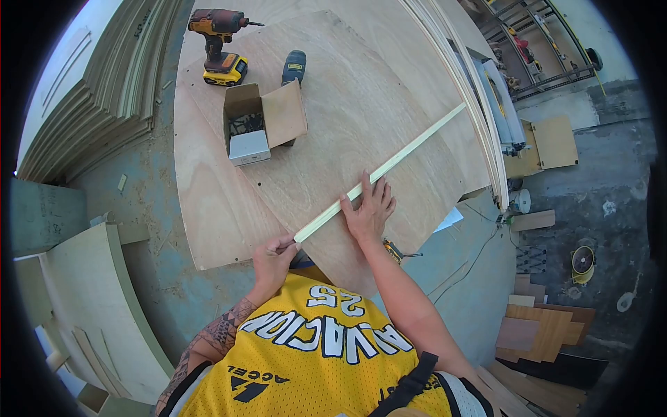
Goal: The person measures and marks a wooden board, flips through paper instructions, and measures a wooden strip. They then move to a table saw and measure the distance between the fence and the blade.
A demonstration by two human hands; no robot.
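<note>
A long, thin wooden strip [410,147] lies slantwise across the plywood sheets [333,90]. My right hand [370,210] grips it near its middle, with the thumb on one side and the index finger across it; the other fingers rest on the plywood. At the strip's near end, my left hand [272,260] is closed in a pinch. Something small and dark shows at those fingertips, too small to name. Beyond my hands stands an open cardboard box [267,119] with dark screw-like pieces and a smaller white box inside.
An impact driver [221,42] with a yellow battery stands at the far left of the plywood, and a second power tool [294,67] is behind the box. Long strips [479,104] line the right side. Stacked sheets [104,97] stand left; a fan [583,263] is at right.
</note>
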